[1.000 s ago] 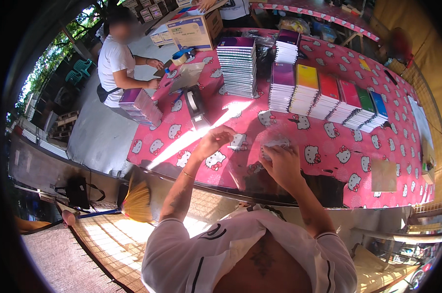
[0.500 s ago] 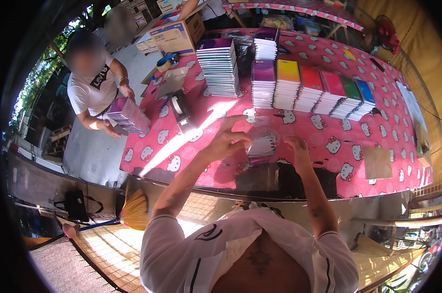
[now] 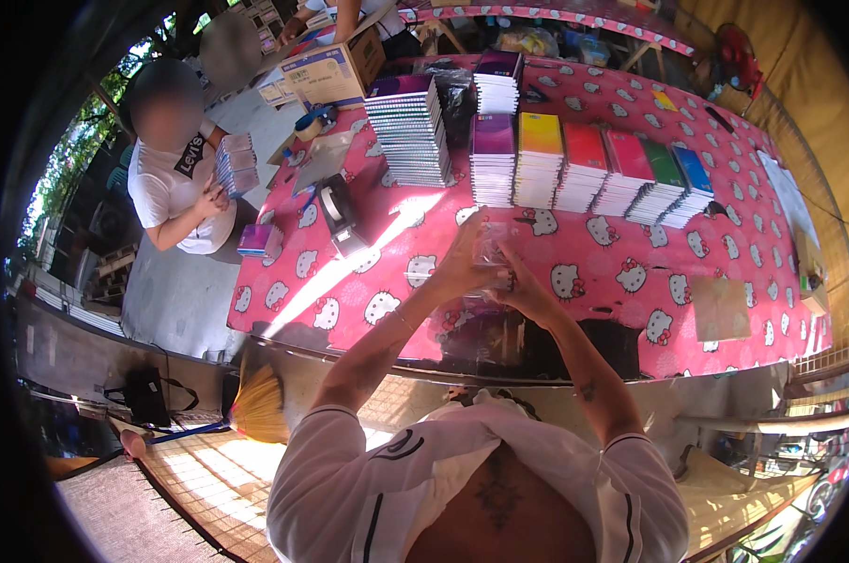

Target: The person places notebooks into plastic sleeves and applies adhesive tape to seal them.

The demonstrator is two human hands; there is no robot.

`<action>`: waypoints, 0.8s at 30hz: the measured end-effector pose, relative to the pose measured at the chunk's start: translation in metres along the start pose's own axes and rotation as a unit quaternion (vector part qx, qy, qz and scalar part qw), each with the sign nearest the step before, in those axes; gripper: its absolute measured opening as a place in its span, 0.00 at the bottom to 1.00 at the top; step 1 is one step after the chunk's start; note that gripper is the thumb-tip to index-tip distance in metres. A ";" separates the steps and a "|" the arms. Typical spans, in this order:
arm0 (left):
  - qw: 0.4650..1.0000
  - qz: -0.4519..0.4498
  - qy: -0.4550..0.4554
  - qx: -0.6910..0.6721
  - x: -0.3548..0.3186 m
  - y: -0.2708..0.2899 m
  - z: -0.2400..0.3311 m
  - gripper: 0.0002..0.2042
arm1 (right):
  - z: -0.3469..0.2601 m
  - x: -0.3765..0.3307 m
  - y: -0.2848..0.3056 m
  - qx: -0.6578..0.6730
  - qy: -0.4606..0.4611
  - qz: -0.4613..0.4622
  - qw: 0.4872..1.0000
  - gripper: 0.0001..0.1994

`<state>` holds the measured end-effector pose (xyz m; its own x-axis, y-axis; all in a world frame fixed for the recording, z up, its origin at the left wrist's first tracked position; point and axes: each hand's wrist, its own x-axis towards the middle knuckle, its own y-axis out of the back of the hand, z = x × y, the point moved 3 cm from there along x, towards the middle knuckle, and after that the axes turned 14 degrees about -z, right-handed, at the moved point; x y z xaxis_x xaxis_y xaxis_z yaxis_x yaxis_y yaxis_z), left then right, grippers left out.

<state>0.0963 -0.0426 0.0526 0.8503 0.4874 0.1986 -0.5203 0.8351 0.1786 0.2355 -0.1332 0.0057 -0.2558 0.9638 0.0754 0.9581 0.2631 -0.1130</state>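
At the near middle of the table, my left hand (image 3: 466,266) and my right hand (image 3: 526,291) close in on a small bundle of notebooks in clear plastic (image 3: 493,246). The left fingers wrap its left side, and the thumb reaches up along it. My right fingers press at its near right side, almost touching the left hand. The plastic glints between them, and most of the bundle is hidden behind my hands. Beyond it stand stacks of spiral notebooks: purple (image 3: 493,159), yellow (image 3: 539,159), red (image 3: 582,169), pink (image 3: 628,159), green (image 3: 662,174) and blue (image 3: 691,174).
A tall notebook stack (image 3: 409,131) and a black tape dispenser (image 3: 340,216) are to the left. A person (image 3: 175,178) there holds notebooks (image 3: 237,164) near a small stack (image 3: 259,241). A cardboard box (image 3: 330,75) stands behind. Brown card (image 3: 722,310) lies right on the pink tablecloth (image 3: 574,253).
My hands have come together from either side and closed on the plastic-covered bundle. The person at the left has lifted part of their notebook stack, leaving a smaller pile at the table edge.
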 end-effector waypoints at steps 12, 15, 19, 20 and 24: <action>0.996 -0.034 0.057 -0.061 -0.036 0.024 -0.047 0.18 | -0.018 -0.002 0.004 0.000 0.033 -0.012 0.999 0.30; 0.992 -0.045 0.102 -0.057 -0.019 0.023 -0.042 0.17 | 0.010 0.010 0.032 0.057 0.042 0.072 0.995 0.27; 0.978 -0.099 0.180 -0.034 -0.009 0.028 -0.049 0.19 | 0.011 0.022 0.039 -0.158 -0.083 0.013 0.984 0.30; 0.978 -0.114 0.169 -0.039 -0.011 0.030 -0.059 0.20 | 0.006 0.025 0.032 -0.211 -0.042 0.030 0.976 0.31; 0.976 -0.152 0.152 0.046 -0.011 0.032 -0.055 0.23 | -0.012 0.010 0.019 -0.221 0.117 0.059 0.966 0.36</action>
<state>0.0744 -0.0075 0.0031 0.9435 0.2848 -0.1694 -0.2328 0.9335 0.2728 0.2530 -0.1185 0.0164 -0.1540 0.9365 0.3149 0.9533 0.0571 0.2964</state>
